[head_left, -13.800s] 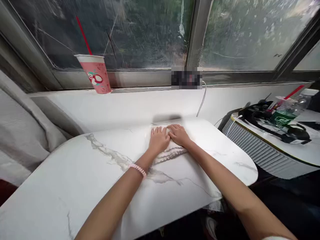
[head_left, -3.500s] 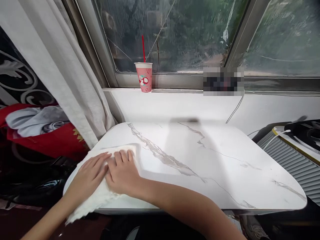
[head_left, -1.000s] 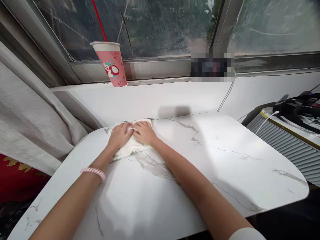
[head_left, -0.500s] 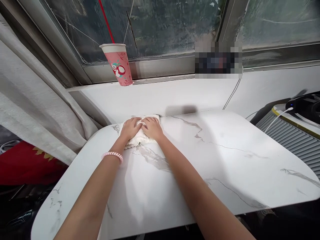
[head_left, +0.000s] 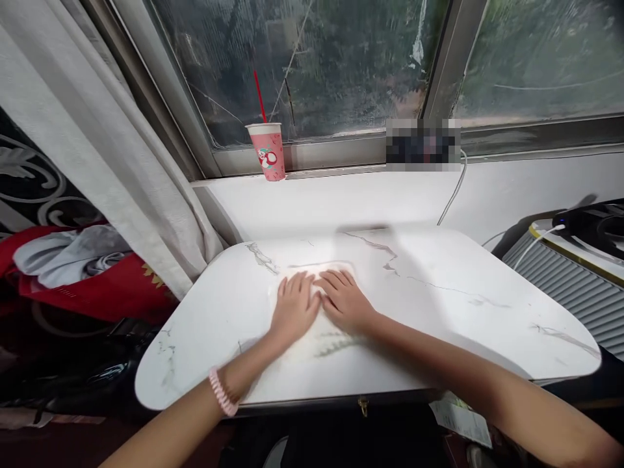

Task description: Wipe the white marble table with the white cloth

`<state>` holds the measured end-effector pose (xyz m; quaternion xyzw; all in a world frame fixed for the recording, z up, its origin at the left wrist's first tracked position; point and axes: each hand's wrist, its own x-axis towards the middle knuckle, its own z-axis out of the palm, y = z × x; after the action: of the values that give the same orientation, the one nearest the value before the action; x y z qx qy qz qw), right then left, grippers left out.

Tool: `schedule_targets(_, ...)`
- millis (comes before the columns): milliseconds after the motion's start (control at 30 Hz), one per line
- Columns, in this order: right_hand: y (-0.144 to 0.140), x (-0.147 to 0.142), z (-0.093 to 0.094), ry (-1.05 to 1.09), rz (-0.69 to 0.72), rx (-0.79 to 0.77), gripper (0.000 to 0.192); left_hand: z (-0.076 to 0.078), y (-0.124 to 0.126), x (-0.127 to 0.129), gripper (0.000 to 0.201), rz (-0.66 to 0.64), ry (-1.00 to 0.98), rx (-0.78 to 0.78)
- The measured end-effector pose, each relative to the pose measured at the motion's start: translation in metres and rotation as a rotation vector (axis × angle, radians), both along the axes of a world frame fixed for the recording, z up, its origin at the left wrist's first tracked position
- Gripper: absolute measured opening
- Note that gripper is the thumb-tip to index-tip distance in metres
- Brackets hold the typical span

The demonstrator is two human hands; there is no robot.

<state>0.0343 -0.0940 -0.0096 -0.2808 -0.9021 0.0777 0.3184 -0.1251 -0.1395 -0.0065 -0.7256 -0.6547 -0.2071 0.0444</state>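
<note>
Both of my hands press flat, side by side, on a white cloth (head_left: pixel 325 339) spread over a white marble-patterned table (head_left: pixel 439 312). My left hand (head_left: pixel 294 309), with a pink band at the wrist, covers the cloth's left part. My right hand (head_left: pixel 345 302) lies on its right part, the fingers of both pointing toward the window. The cloth's edges show beyond the fingertips and below the palms, near the middle of the table.
A pink paper cup (head_left: pixel 267 151) with a red straw stands on the window ledge. A grey curtain (head_left: pixel 97 143) hangs at the left, above red fabric (head_left: pixel 92 286). A ribbed unit (head_left: pixel 570 292) with cables sits at the right. A white cable (head_left: pixel 451 195) drops from the ledge.
My hands have pulled the cloth back from the table's far edge toward its middle, nearer to me. The view has shifted back, showing more of the curtain and the red fabric.
</note>
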Motion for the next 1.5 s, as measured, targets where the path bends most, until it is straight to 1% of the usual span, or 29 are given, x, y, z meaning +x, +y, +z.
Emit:
schedule_targets(100,-0.038,0.028,-0.001,-0.017,-0.028,0.004,0.039,-0.003,-0.037,0.021,0.041,-0.086,0.012,-0.010)
schedule_targets(200,-0.060,0.045,0.002,-0.046,-0.018,-0.027,0.044,-0.002,-0.060,0.033,0.043,-0.139,0.016,-0.033)
schedule_targets(267,-0.063,0.050,0.004,-0.063,-0.007,-0.047,0.044,0.000,-0.065,0.035,0.043,-0.159,0.019,-0.044)
schedule_targets(367,-0.054,0.049,0.006,-0.080,0.011,-0.060,0.043,0.000,-0.058,0.035,0.043,-0.166,0.031,-0.047)
schedule_targets(433,-0.041,0.045,0.006,-0.081,0.014,-0.056,0.042,-0.001,-0.045,0.034,0.043,-0.156,0.033,-0.052)
schedule_targets(500,-0.023,0.040,0.005,-0.074,-0.003,-0.044,0.040,0.000,-0.025,0.033,0.042,-0.137,0.027,-0.065)
schedule_targets(567,0.002,0.032,0.004,-0.068,-0.040,-0.034,0.039,0.003,0.000,0.033,0.040,-0.096,0.014,-0.075)
schedule_targets(667,0.045,0.019,0.003,-0.085,-0.091,-0.039,0.040,0.009,0.045,0.033,0.037,-0.030,0.003,-0.079)
schedule_targets(833,0.114,0.007,0.002,-0.091,-0.129,-0.080,0.040,0.016,0.112,0.028,0.031,-0.019,0.017,-0.066)
schedule_targets(933,0.145,0.007,-0.001,-0.051,-0.122,-0.107,0.039,0.015,0.141,0.025,0.030,-0.024,-0.003,-0.060)
schedule_targets(1033,0.168,0.010,-0.003,0.001,-0.117,-0.173,0.036,0.013,0.162,0.023,0.031,-0.036,-0.019,-0.050)
schedule_targets(1167,0.188,0.013,-0.001,0.027,-0.122,-0.233,0.035,0.013,0.184,0.022,0.033,-0.059,-0.018,-0.052)
schedule_targets(1300,0.194,0.011,0.002,0.008,-0.185,-0.250,0.037,0.013,0.198,0.022,0.033,-0.056,-0.010,-0.055)
schedule_targets(1400,0.191,0.009,0.002,-0.012,-0.205,-0.242,0.038,0.012,0.202,0.021,0.033,-0.051,-0.009,-0.045)
schedule_targets(1500,0.186,0.009,0.001,-0.014,-0.200,-0.217,0.037,0.011,0.199,0.022,0.034,-0.056,-0.015,-0.036)
